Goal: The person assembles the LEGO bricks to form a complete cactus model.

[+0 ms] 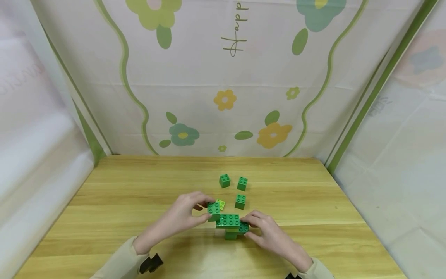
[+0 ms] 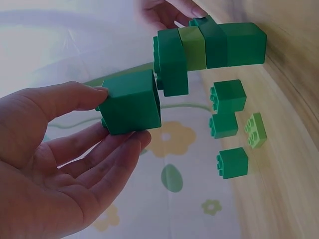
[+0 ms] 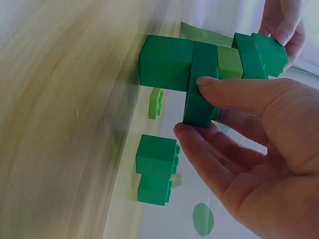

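My left hand [image 1: 186,215] pinches a green square building block [image 2: 132,104] between thumb and fingers. The block is close by the upper left end of a small stack; whether they touch I cannot tell. From bottom to top the stack has a green square block [image 3: 167,62], a dark green long block [image 3: 202,84], a light green block [image 3: 230,62] and a green long block [image 1: 228,220]. With thumb and fingers, my right hand [image 1: 270,232] grips the right end of the dark green long block, which juts out sideways.
Beyond the stack on the wooden table [image 1: 139,193] stand three green square blocks, one at the back left [image 1: 224,181], one at the back right [image 1: 242,183] and one nearer [image 1: 240,201]. A flat lime-green piece [image 2: 256,131] lies near them. Flowered cloth walls [image 1: 226,69] enclose the table.
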Demonstrator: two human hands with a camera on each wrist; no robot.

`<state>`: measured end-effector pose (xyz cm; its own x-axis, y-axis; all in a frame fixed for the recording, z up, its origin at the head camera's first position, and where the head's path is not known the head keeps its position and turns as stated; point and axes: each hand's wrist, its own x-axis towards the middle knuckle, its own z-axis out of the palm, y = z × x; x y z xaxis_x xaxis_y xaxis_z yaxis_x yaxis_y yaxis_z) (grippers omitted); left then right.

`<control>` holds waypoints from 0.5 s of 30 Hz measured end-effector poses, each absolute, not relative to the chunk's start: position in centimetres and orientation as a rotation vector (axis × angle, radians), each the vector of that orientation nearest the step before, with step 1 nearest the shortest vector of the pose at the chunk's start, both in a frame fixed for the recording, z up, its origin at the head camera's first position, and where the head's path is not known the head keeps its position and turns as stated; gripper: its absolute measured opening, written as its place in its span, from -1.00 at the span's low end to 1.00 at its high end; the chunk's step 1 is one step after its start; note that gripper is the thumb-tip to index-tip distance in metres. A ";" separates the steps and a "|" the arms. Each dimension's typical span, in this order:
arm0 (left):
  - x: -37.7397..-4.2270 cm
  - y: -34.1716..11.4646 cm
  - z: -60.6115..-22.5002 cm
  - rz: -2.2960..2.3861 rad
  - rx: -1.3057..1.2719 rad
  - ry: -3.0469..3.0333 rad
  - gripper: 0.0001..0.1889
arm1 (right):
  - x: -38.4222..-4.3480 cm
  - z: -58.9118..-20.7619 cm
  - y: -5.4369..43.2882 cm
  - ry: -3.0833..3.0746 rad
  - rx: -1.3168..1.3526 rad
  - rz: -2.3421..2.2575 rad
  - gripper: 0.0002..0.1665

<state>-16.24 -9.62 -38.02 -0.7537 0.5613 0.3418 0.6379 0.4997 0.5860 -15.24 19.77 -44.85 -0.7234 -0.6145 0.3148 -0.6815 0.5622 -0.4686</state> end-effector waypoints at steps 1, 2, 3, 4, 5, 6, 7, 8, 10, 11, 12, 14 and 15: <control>-16.2 -9.6 -38.1 -1.099 -1.064 -2.619 -0.67 | -15.2 -44.8 19.8 -2.673 1.114 0.880 -0.54; -16.1 -9.7 -38.1 -1.100 -1.072 -2.611 -0.67 | -15.2 -44.8 19.8 -2.675 1.112 0.880 -0.54; -16.1 -9.7 -38.1 -1.100 -1.079 -2.605 -0.67 | -15.2 -44.8 19.8 -2.675 1.111 0.881 -0.54; -16.0 -9.7 -38.1 -1.103 -1.085 -2.601 -0.67 | -15.2 -44.8 19.7 -2.675 1.111 0.881 -0.54; -16.0 -9.7 -38.2 -1.105 -1.087 -2.599 -0.67 | -15.2 -44.8 19.7 -2.675 1.111 0.881 -0.54; -15.9 -9.6 -38.2 -1.110 -1.090 -2.595 -0.68 | -15.2 -44.8 19.7 -2.673 1.111 0.882 -0.54; -15.9 -9.6 -38.2 -1.109 -1.094 -2.590 -0.67 | -15.2 -44.9 19.7 -2.671 1.111 0.882 -0.54; -15.9 -9.6 -38.2 -1.109 -1.097 -2.587 -0.68 | -15.2 -44.9 19.7 -2.668 1.113 0.882 -0.54; -15.8 -9.5 -38.3 -1.105 -1.106 -2.580 -0.68 | -15.2 -44.9 19.7 -2.659 1.118 0.881 -0.54; -15.8 -9.4 -38.3 -1.103 -1.111 -2.577 -0.68 | -15.2 -44.9 19.7 -2.655 1.121 0.880 -0.54; -15.8 -9.4 -38.3 -1.102 -1.114 -2.576 -0.68 | -15.2 -44.9 19.7 -2.651 1.123 0.880 -0.54; -15.7 -9.3 -38.3 -1.100 -1.121 -2.575 -0.69 | -15.2 -44.9 19.8 -2.645 1.126 0.879 -0.54; -15.7 -9.3 -38.4 -1.096 -1.125 -2.574 -0.69 | -15.2 -44.9 19.8 -2.645 1.127 0.879 -0.54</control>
